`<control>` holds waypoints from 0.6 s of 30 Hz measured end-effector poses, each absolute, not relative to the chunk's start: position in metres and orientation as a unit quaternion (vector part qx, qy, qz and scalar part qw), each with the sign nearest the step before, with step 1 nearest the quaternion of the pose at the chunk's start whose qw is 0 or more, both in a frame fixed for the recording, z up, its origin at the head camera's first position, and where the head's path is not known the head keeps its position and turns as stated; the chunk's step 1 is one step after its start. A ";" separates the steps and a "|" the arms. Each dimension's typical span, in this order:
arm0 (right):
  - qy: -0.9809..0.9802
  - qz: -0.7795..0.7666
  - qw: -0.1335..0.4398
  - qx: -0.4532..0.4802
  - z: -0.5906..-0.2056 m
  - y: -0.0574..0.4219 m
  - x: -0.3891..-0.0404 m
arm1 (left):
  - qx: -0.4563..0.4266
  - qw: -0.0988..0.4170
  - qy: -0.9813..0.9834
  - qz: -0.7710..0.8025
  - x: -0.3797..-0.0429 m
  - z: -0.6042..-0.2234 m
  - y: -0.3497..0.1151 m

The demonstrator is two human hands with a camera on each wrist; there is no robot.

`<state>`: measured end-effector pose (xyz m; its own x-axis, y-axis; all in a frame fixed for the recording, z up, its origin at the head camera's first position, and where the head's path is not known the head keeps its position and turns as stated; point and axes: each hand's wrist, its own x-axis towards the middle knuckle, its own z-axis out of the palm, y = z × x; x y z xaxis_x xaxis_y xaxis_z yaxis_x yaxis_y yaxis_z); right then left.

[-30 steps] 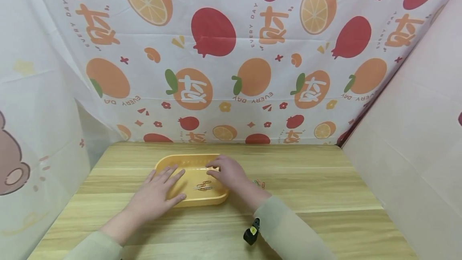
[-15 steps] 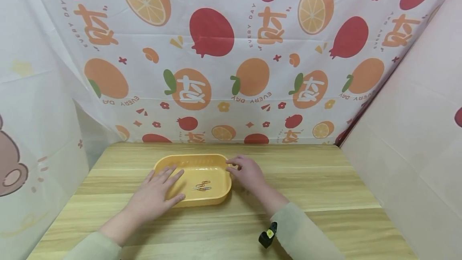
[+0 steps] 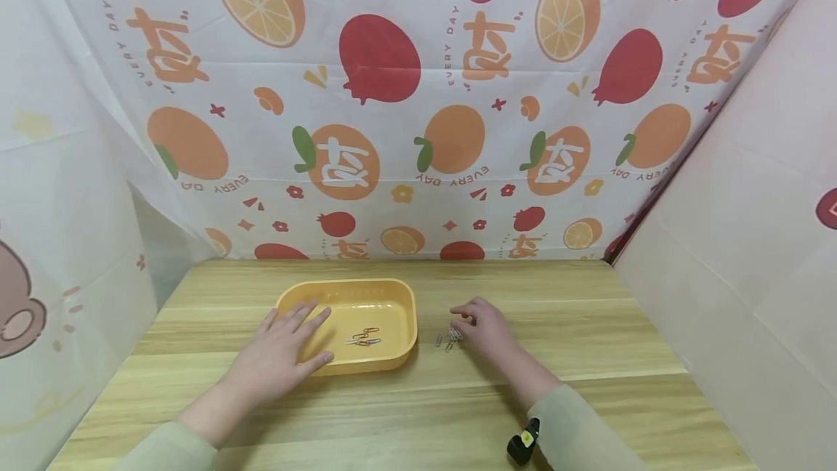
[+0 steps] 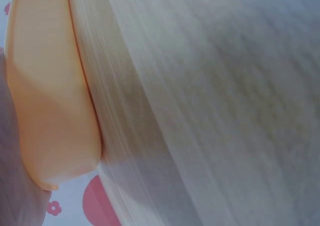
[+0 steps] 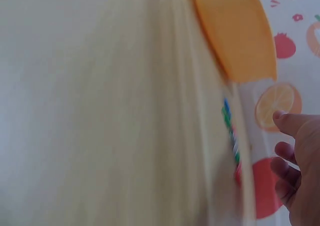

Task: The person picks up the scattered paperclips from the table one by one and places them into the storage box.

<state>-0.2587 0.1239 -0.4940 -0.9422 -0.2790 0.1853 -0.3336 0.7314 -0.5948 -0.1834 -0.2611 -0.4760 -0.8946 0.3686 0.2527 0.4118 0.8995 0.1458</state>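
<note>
A yellow tray (image 3: 386, 364) with several paper clips (image 3: 363, 338) in it stands on the table. My left hand (image 3: 277, 347) lies over the tray's left side with its fingers spread. Right of the tray is a small pile of coloured paper clips (image 3: 451, 339), blurred green, blue and red in the right wrist view. My right hand (image 3: 487, 329) is over this pile, thumb apart from the bent fingers (image 5: 286, 171), nothing visible between them. The left wrist view shows the tray's outer wall (image 4: 55, 85) and a strip of my hand at the left edge.
The wooden table (image 3: 588, 355) has pale grain. A white cloth printed with fruit (image 3: 418, 129) hangs behind it, and plain whitish cloths (image 3: 752, 224) hang at both sides. A black strap (image 3: 523, 442) hangs at my right sleeve.
From above the tray's right part, my right hand has moved right, out past the rim to the pile of paper clips. My left hand has stayed on the tray.
</note>
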 end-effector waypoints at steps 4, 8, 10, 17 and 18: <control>-0.934 0.326 0.038 0.142 -0.501 0.140 -0.253 | -0.204 0.118 -0.966 -0.104 -0.182 -0.475 -0.260; -0.943 0.297 0.055 0.140 -0.506 0.150 -0.251 | -0.204 0.124 -0.966 -0.102 -0.181 -0.474 -0.261; -0.946 0.285 0.063 0.140 -0.507 0.153 -0.251 | -0.205 0.127 -0.965 -0.100 -0.182 -0.474 -0.262; -0.954 0.266 0.066 0.122 -0.512 0.160 -0.250 | -0.202 0.115 -0.967 -0.102 -0.184 -0.478 -0.263; -0.955 0.262 0.066 0.120 -0.513 0.161 -0.249 | -0.200 0.110 -0.968 -0.102 -0.184 -0.478 -0.263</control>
